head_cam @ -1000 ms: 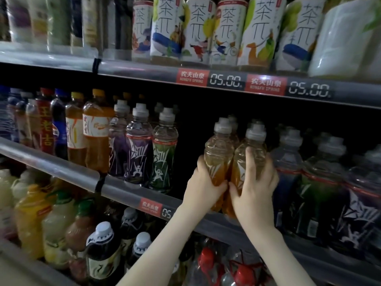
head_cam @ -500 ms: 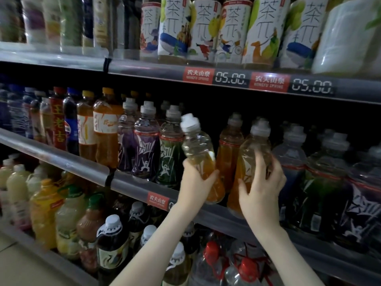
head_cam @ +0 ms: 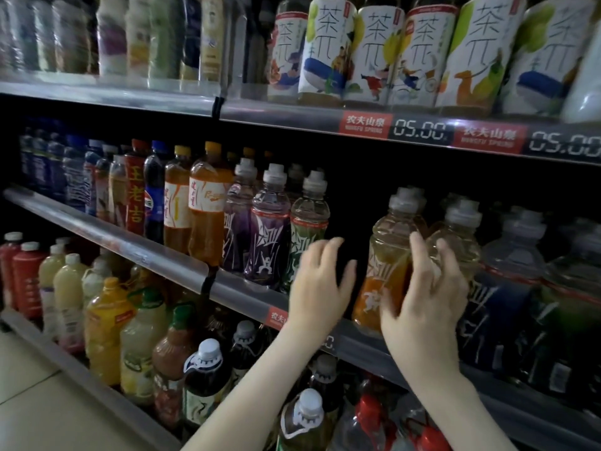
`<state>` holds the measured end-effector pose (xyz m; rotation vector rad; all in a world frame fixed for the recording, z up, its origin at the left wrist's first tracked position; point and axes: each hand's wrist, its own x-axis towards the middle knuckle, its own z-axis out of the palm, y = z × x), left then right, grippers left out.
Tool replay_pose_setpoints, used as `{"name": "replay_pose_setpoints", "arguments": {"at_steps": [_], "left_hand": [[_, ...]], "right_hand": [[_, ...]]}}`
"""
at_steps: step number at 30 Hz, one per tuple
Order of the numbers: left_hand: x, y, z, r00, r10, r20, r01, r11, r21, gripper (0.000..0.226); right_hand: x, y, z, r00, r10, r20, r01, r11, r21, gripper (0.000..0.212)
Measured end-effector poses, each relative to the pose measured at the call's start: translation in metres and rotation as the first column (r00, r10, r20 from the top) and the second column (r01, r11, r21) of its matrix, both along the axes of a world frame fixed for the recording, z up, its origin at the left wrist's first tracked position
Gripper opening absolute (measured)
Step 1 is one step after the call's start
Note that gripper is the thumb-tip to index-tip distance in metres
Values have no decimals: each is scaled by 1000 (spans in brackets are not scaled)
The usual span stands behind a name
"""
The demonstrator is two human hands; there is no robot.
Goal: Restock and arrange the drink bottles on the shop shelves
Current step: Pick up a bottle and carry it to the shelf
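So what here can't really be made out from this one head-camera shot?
- Price tag on the middle shelf rail: mostly covered by the left hand.
- Lower label of the orange bottle: partly behind the right hand, whose fingers are motion-blurred.
- Bottles top left: labels too blurred to read.
- Rightmost "05.00" display: cut by the frame edge.

Red price tags (head_cam: 363, 126) on rail; pale floor (head_cam: 39, 402) below.

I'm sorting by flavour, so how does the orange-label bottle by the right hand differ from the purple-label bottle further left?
The orange-label bottle holds amber drink; the purple-label bottle holds violet. The orange one stands beside the right hand, with a dark gap on its left; the purple one stands untouched, packed between neighbours. Both are upright on the middle shelf, with the same shape and pale grey caps.
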<state>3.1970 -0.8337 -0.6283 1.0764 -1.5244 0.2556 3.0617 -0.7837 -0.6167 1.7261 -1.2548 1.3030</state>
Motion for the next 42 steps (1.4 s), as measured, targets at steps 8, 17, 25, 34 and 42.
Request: {"name": "replay_pose_setpoints", "arguments": {"at_steps": [8,17,25,34,42], "left_hand": [[37,-19,-11,988,147,38,-148,875,461,98],[17,-21,-10,957,239,-166,-144,885,442,75],[-27,56,18,898,121,-422,-98,992,77,71],[-137,114,14,957,-175,231,204,973,-108,65],[-185,74,39,906,-129,404,161,986,-44,59]], "right_hand": [[47,-2,-16,988,139,-63,-135,988,70,90],[-24,24,-11,996,72,-61,-67,994,83,75],[-66,62,25,846,463,264,-517,833,196,68],[-121,96,29,741,524,421,-611,785,98,31],[-216,116,16,722,205,660,-408,897,169,47]]}}
